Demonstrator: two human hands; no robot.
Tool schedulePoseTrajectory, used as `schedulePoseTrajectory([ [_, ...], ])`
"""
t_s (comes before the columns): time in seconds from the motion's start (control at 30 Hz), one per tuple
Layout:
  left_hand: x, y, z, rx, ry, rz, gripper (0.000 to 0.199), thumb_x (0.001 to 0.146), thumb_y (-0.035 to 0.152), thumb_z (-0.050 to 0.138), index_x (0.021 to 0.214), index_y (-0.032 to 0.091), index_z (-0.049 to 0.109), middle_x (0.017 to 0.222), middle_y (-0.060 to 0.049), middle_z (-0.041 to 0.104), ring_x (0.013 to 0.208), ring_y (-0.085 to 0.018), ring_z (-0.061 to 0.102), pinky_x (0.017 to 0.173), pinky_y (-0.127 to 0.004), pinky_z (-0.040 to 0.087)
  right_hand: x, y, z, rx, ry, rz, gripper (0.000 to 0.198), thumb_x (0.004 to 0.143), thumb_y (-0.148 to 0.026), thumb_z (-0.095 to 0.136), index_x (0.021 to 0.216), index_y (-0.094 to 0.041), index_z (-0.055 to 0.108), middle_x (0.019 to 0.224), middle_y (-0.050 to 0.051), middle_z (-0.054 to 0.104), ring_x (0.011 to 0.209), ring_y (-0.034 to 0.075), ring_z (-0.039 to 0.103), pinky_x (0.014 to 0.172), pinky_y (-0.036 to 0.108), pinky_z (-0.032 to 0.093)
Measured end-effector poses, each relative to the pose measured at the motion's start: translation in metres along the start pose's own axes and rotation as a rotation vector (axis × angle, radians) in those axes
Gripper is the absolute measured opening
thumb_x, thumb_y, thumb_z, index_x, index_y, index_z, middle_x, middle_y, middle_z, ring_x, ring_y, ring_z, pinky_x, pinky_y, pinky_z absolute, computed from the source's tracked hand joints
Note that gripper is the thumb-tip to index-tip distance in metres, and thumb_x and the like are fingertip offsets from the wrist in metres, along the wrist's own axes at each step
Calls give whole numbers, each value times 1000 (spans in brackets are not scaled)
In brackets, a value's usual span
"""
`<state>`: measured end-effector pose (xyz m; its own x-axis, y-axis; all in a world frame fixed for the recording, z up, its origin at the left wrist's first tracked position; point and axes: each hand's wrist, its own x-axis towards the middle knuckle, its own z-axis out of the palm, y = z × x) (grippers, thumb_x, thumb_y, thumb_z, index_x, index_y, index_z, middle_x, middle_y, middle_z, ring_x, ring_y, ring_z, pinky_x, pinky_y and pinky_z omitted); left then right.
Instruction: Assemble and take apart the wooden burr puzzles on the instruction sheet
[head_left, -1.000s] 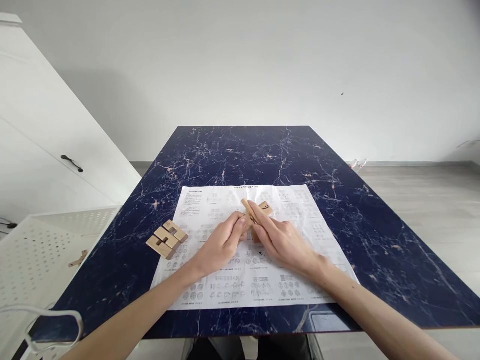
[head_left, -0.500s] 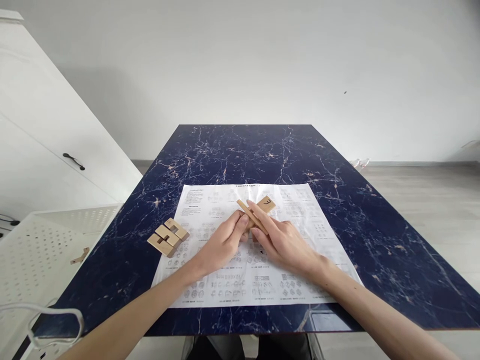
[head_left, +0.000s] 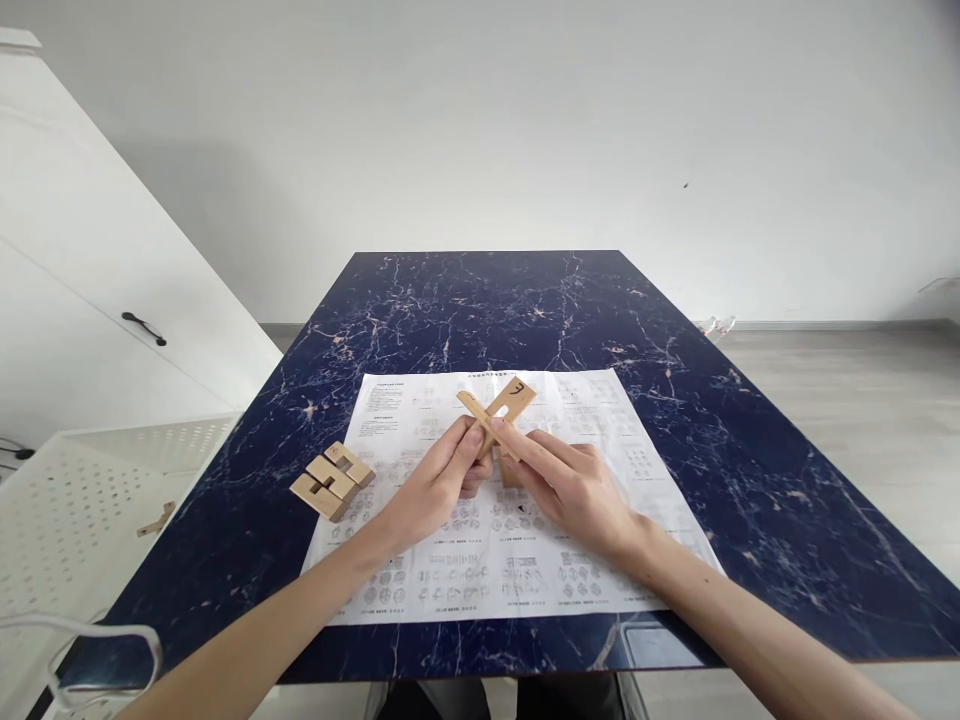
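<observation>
Over the sheet, my left hand (head_left: 439,475) is closed round the lower part of a flat wooden puzzle piece (head_left: 519,392) that bears a dark mark near its upper end. A narrower wooden puzzle piece (head_left: 469,402) crosses it in an X. My right hand (head_left: 581,490) grips this narrower piece, with the index finger lying along it. Fingers hide where the two pieces meet, and I cannot tell if they interlock. A bit of wood (head_left: 510,472) shows below the right fingers. To the left, several notched wooden pieces (head_left: 322,497) lie side by side.
A large printed sheet (head_left: 405,590) with small diagrams lies on the dark blue marbled table (head_left: 480,310). At the left stand a white perforated bin (head_left: 67,510) and a white cabinet (head_left: 82,230). A white cable (head_left: 97,630) loops near the table's left corner.
The marked piece has turned more upright and moved slightly left, and a gap now shows beside the crossing. The narrower piece has shifted left, with my right fingers moving along it.
</observation>
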<state>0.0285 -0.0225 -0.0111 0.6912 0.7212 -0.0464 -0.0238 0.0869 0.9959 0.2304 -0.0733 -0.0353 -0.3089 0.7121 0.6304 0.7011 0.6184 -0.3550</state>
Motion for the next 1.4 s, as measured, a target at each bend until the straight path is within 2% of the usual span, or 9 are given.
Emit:
schedulePoseTrajectory([
  [0.23, 1, 2, 1, 8, 25, -9, 38, 111, 57, 42, 99, 21, 48, 74, 6, 35, 59, -11, 24, 53, -27, 23, 1, 1, 0, 17, -9, 19, 53, 114, -22, 39, 166, -31, 41, 79, 0, 66, 57, 13, 53, 49, 25, 42],
  [0.33, 2, 3, 1, -23, 51, -6, 38, 110, 58, 44, 98, 22, 47, 73, 6, 36, 58, -10, 24, 53, -27, 23, 0, 0, 0, 65, 4, 80, 47, 113, -27, 44, 159, -26, 46, 84, 1, 71, 55, 13, 56, 51, 26, 45],
  [0.5, 2, 5, -4, -58, 131, 11, 36, 111, 54, 46, 94, 22, 46, 75, 5, 42, 54, -8, 28, 52, -26, 23, -1, 1, 1, 127, 39, 253, 25, 109, -32, 52, 131, -21, 51, 86, 0, 73, 49, 10, 55, 51, 26, 43],
  [0.63, 2, 7, -5, -14, 208, 28, 34, 112, 51, 47, 95, 21, 49, 82, 3, 52, 52, -6, 38, 53, -25, 32, 5, 0, 1, 10, -81, 329, 17, 104, -37, 57, 110, -21, 58, 86, 2, 70, 56, 13, 58, 53, 28, 39],
  [0.77, 5, 5, -6, -6, 231, 61, 32, 110, 50, 52, 102, 19, 59, 95, -1, 60, 61, -8, 53, 55, -25, 43, 8, 0, 3, -32, -155, 370, 18, 98, -36, 62, 109, -21, 59, 90, 4, 70, 67, 18, 64, 59, 30, 40],
  [1.0, 6, 6, -8, 68, 268, 63, 36, 105, 50, 63, 113, 17, 72, 115, -10, 71, 79, -15, 67, 57, -25, 52, 5, 7, 5, -68, -142, 426, 23, 95, -34, 61, 114, -21, 58, 91, 4, 71, 71, 20, 65, 63, 32, 42],
  [1.2, 5, 9, -8, 96, 285, 39, 33, 98, 46, 73, 113, 18, 80, 122, -13, 76, 84, -19, 70, 57, -26, 53, 3, 14, 6, -87, -167, 458, 18, 96, -32, 60, 109, -21, 60, 96, 7, 73, 75, 21, 67, 63, 33, 43],
  [1.3, 5, 9, -9, 99, 277, 34, 30, 96, 45, 75, 108, 18, 84, 116, -13, 79, 82, -19, 71, 58, -26, 52, 3, 16, 6, -78, -184, 437, 12, 101, -31, 54, 104, -22, 62, 98, 7, 74, 76, 22, 68, 62, 33, 42],
  [1.4, 6, 8, -10, 90, 264, 29, 29, 96, 44, 76, 109, 20, 85, 114, -12, 80, 82, -19, 72, 59, -26, 52, 3, 18, 6, -30, -196, 455, 19, 107, -35, 48, 96, -23, 59, 96, 7, 75, 76, 23, 68, 63, 34, 41],
])
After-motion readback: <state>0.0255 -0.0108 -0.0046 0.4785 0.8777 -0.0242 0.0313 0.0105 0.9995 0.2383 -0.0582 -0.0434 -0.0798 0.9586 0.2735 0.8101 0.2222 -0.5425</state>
